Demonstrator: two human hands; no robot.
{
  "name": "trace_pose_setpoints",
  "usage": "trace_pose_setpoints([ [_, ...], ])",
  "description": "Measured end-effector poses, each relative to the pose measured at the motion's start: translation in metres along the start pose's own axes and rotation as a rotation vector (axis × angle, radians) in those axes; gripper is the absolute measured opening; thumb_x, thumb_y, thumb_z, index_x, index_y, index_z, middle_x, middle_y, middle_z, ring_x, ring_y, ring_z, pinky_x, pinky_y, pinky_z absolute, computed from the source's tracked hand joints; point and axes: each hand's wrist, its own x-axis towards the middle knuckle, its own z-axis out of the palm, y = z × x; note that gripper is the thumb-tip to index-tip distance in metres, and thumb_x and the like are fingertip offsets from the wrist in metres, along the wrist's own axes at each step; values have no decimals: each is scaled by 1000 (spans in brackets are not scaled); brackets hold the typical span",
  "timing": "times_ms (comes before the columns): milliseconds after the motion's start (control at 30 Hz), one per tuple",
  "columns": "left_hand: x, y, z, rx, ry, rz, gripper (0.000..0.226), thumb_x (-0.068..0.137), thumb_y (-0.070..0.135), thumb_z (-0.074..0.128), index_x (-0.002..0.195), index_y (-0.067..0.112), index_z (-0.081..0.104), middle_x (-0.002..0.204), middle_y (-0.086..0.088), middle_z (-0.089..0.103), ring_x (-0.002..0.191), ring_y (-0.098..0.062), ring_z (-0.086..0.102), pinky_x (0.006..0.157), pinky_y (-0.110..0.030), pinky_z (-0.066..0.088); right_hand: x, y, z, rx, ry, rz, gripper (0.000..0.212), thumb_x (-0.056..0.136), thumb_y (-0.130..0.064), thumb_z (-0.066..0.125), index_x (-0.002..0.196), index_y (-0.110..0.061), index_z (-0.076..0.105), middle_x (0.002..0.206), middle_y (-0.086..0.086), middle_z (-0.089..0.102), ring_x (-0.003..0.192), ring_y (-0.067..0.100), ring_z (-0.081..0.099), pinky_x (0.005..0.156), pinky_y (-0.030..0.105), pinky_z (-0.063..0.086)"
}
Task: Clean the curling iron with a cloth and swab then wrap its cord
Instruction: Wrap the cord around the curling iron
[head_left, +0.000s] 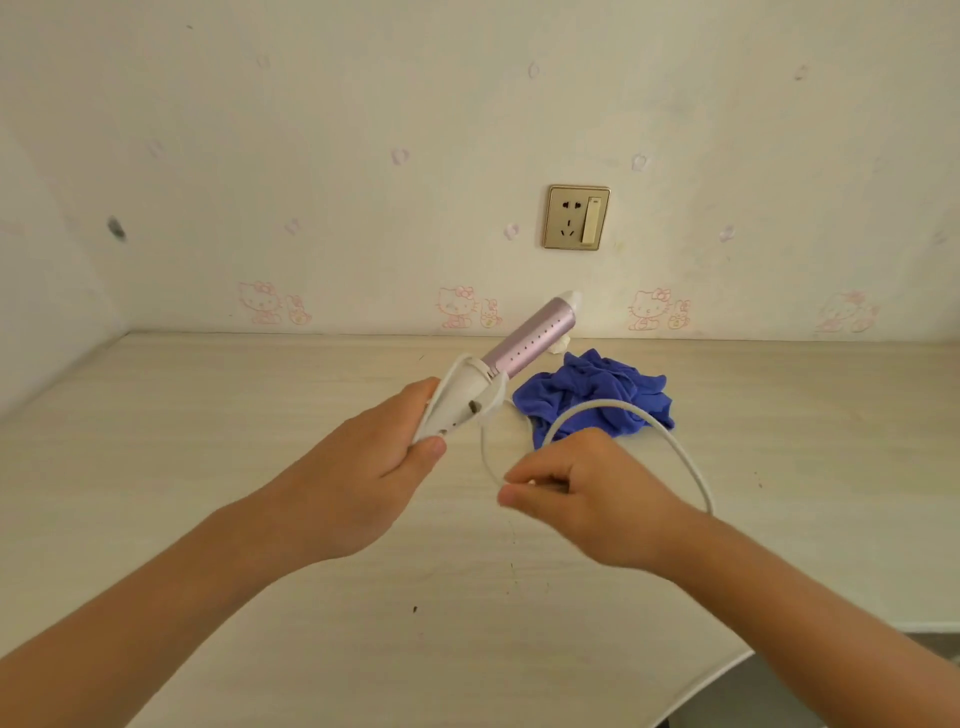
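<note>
Fingers (423, 402) of the left hand (363, 467) clamp round the curling iron (498, 364) handle, pink barrel tilted up toward the wall; right hand (587, 488) pinches the white cord (670, 441), looped over the blue cloth (597, 395); pale desk (208, 441) lies bare left, its curved edge lower right; no readable writing.
</note>
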Motion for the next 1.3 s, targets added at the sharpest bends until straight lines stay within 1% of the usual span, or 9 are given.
trace_pose_setpoints([
  [100, 6, 0, 9, 100, -118, -10, 27, 107, 34, 42, 133, 39, 44, 103, 11, 63, 89, -15, 60, 81, -46, 51, 11, -15, -3, 2, 32, -63, 35, 96, -29, 67, 63, -22, 58, 50, -9, 40, 49, 9, 37, 51, 19, 29],
  [333, 6, -5, -1, 268, -174, -24, 14, 105, 33, 44, 116, 33, 51, 87, 12, 59, 81, -12, 55, 76, -43, 48, 34, -21, -18, 37, 82, -41, 17, 94, -25, 70, 81, -19, 79, 59, -9, 62, 52, 5, 52, 52, 20, 43],
  [433, -2, -4, -17, 279, -217, 12, 16, 104, 36, 43, 112, 29, 56, 79, 9, 57, 73, -15, 52, 70, -43, 48, 43, -14, -39, 33, 151, 17, 14, 88, -30, 78, 79, -21, 80, 71, 2, 72, 68, 23, 67, 66, 41, 57],
  [600, -19, -7, -39, 88, -340, 66, 32, 102, 43, 43, 127, 34, 61, 75, 4, 56, 66, -21, 49, 65, -44, 44, 40, 4, -70, 47, 169, -17, 13, 79, -34, 85, 72, -24, 79, 54, 10, 52, 50, 14, 39, 49, 20, 34],
  [767, -34, -6, -41, -148, -367, 184, 44, 105, 49, 44, 139, 26, 60, 79, 8, 53, 64, -20, 45, 60, -34, 37, 38, 24, -82, 193, 173, 17, 26, 70, -41, 81, 73, -15, 79, 48, -3, 44, 46, 10, 33, 46, 17, 29],
  [867, -36, -9, -43, -238, -253, 181, 44, 104, 45, 47, 140, 24, 59, 77, 11, 50, 65, -19, 42, 59, -29, 35, 31, 29, -75, 186, 107, 10, 7, 79, -11, 85, 75, -15, 80, 56, -6, 65, 50, 8, 52, 50, 18, 40],
  [933, -37, -9, -43, -254, -185, 170, 44, 102, 45, 49, 142, 30, 58, 75, 8, 48, 64, -18, 40, 58, -25, 35, 30, 35, -67, 59, 93, 14, 25, 83, 12, 70, 75, -11, 78, 69, 8, 73, 61, 28, 60, 58, 36, 47],
  [1067, -40, -6, -40, -287, -117, 152, 41, 100, 47, 51, 138, 34, 62, 74, 3, 49, 62, -12, 39, 55, -19, 34, 26, 40, -61, 77, 110, 166, 17, 71, -19, 57, 55, -18, 53, 58, 0, 41, 64, 23, 30, 63, 38, 26],
  [1300, -48, -10, -42, -231, -139, 139, 46, 102, 52, 48, 143, 33, 58, 74, 3, 48, 63, -25, 40, 56, -31, 34, 19, 66, -79, 167, 162, 137, 37, 74, -42, 79, 49, -23, 58, 55, 7, 34, 57, 21, 25, 54, 33, 21],
])
